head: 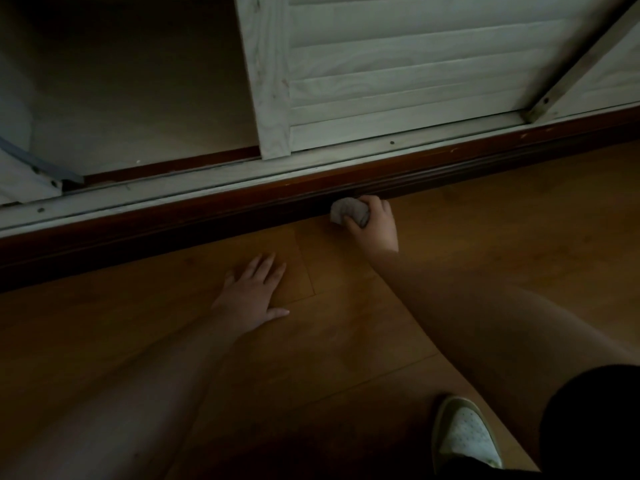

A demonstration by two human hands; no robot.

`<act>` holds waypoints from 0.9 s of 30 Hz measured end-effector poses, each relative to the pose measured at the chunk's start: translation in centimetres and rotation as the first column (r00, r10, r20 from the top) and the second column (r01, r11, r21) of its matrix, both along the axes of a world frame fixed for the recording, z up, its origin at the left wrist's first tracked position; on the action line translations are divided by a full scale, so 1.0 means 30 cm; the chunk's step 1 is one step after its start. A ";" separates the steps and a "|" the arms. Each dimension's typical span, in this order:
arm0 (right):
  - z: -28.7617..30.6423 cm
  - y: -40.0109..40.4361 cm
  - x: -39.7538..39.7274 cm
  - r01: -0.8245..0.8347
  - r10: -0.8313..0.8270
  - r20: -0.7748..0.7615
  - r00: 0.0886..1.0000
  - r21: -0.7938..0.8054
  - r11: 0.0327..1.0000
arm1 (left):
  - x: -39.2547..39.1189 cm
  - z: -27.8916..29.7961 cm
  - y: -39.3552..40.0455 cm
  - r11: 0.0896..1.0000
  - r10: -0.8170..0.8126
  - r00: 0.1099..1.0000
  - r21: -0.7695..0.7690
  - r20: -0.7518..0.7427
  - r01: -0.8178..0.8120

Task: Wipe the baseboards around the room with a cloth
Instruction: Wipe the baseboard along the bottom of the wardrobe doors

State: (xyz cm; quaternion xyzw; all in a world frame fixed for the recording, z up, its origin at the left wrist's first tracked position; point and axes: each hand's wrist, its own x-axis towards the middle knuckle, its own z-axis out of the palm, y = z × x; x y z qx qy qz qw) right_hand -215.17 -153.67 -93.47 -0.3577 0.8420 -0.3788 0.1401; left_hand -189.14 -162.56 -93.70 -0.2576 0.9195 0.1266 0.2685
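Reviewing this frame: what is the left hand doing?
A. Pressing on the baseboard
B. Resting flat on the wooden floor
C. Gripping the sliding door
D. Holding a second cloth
B: the left hand lies palm down with fingers spread on the floor, short of the baseboard, while the right hand holds the cloth against it.

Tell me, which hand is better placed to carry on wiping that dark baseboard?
The right hand. It already grips the cloth, bunched against the baseboard. The left hand lies flat on the wooden floor, holding nothing, seemingly bracing.
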 end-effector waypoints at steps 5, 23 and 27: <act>0.026 -0.020 -0.045 -0.031 0.031 -0.016 0.999 -0.015 0.999 | -0.052 0.002 -0.006 0.999 -0.035 0.999 -0.004 0.002 0.035; 0.081 0.090 -0.374 0.168 -0.136 -0.168 0.976 0.192 0.967 | -0.085 -0.024 0.042 0.999 0.030 0.999 0.041 0.014 -0.031; 0.080 0.083 -0.318 0.340 -0.322 -0.136 0.937 0.148 0.929 | -0.045 -0.006 0.025 0.999 0.046 0.999 0.019 -0.002 -0.046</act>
